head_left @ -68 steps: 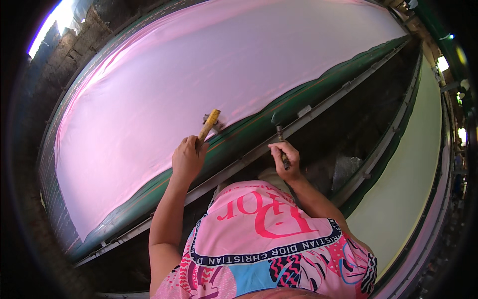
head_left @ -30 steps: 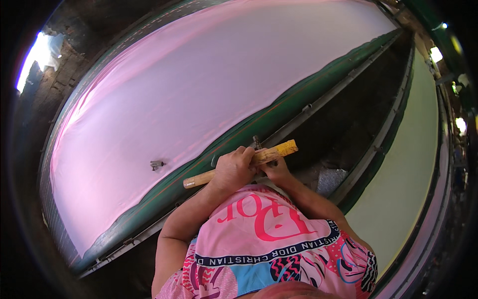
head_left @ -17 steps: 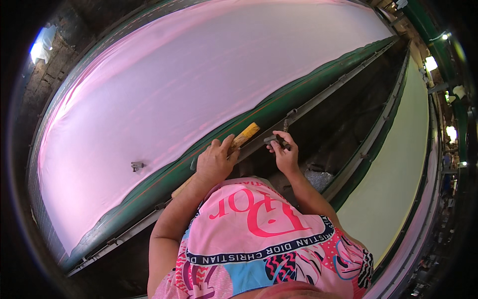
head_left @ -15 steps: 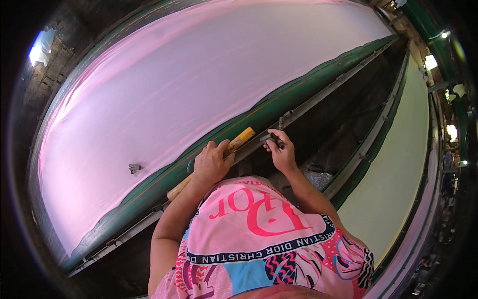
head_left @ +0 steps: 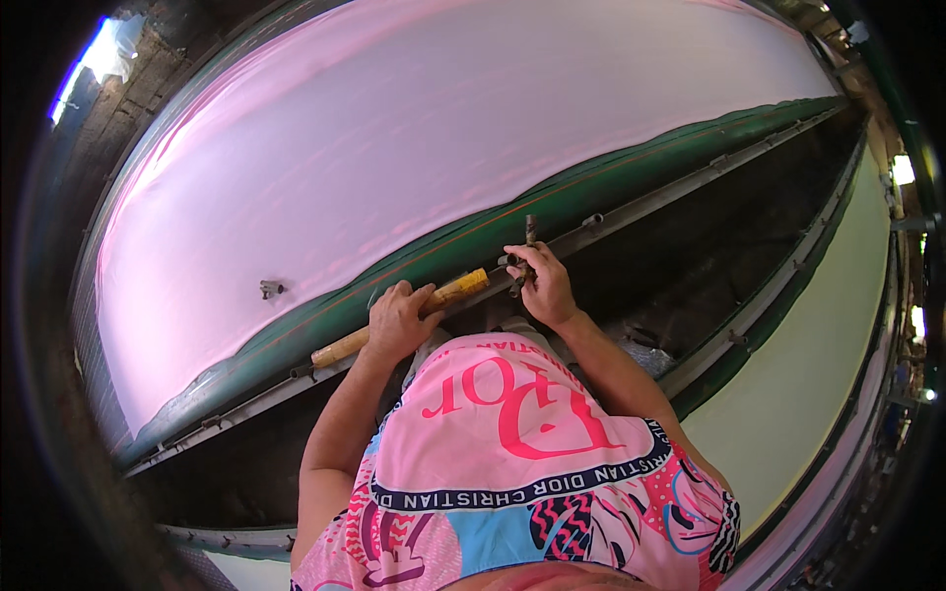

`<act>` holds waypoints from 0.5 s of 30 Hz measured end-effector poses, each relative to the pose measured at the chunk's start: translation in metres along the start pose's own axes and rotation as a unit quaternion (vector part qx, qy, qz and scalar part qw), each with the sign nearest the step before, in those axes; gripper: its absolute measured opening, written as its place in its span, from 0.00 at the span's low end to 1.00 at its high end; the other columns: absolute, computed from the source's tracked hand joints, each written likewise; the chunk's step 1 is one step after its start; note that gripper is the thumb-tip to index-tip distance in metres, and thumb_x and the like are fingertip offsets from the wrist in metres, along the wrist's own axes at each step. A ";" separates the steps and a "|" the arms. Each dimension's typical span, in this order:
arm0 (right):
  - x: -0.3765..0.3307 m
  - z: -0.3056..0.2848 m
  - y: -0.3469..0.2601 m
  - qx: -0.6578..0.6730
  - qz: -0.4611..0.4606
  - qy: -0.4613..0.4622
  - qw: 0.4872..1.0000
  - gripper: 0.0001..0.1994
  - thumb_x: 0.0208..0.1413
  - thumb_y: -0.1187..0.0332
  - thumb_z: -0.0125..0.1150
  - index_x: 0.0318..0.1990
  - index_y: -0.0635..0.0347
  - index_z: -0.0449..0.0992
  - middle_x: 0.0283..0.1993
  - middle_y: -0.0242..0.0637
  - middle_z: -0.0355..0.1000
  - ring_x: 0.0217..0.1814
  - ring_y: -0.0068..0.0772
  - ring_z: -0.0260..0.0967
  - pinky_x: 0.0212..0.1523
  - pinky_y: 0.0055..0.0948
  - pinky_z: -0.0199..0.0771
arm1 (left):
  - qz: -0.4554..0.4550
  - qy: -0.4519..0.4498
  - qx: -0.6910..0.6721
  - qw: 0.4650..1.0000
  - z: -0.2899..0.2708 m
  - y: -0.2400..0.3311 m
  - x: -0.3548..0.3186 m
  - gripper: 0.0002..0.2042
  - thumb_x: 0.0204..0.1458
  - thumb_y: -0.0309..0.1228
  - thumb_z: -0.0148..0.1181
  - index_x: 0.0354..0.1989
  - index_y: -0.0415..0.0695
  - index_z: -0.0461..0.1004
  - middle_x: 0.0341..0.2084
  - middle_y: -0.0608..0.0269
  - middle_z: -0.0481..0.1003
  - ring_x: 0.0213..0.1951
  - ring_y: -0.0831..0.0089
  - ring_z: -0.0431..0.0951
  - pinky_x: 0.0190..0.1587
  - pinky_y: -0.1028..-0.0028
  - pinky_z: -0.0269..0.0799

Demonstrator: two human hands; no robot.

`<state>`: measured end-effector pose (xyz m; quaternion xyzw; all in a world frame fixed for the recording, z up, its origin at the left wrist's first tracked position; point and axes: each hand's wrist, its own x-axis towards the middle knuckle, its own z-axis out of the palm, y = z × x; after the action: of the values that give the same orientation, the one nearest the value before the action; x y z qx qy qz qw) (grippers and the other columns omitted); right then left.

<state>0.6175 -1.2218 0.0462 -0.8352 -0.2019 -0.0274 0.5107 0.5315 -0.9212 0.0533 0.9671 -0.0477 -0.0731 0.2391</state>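
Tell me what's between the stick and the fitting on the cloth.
Head view: from fitting to stick, pink cloth, then green table edge.

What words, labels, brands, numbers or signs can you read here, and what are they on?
Pink shirt: large red letters, upside down in this view; readable, but not copied out here.
Dark band across the shirt: white capitals; readable, likewise not copied.
Shirt's far edge: small red letters, too small to read surely.
Wooden stick and metal fittings: no lettering I can make out.
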 end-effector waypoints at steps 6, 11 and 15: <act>-0.006 0.014 -0.006 0.018 -0.019 -0.005 1.000 0.26 0.58 0.90 0.65 0.63 0.59 0.83 0.52 0.46 0.78 0.44 0.43 0.84 0.43 0.36 0.88 | -0.010 0.015 0.003 1.000 -0.001 -0.013 -0.013 0.28 0.54 0.43 0.81 0.64 0.50 0.86 0.41 0.54 0.77 0.48 0.49 0.82 0.53 0.53 0.79; -0.014 0.027 -0.012 0.007 -0.034 -0.013 0.999 0.27 0.56 0.91 0.65 0.62 0.59 0.83 0.52 0.46 0.78 0.45 0.45 0.84 0.45 0.38 0.88 | -0.003 0.017 0.015 1.000 0.002 -0.020 -0.018 0.27 0.54 0.43 0.81 0.62 0.50 0.87 0.42 0.54 0.78 0.50 0.49 0.82 0.54 0.52 0.79; -0.015 0.033 -0.016 -0.006 -0.014 -0.026 1.000 0.26 0.56 0.90 0.66 0.62 0.59 0.83 0.52 0.46 0.79 0.46 0.46 0.83 0.49 0.41 0.88 | -0.003 -0.003 0.011 1.000 -0.001 -0.022 -0.016 0.25 0.56 0.47 0.78 0.60 0.49 0.87 0.44 0.53 0.79 0.52 0.49 0.82 0.54 0.52 0.80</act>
<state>0.5925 -1.1920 0.0403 -0.8360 -0.2261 -0.0140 0.4997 0.5172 -0.8994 0.0460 0.9696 -0.0462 -0.0760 0.2279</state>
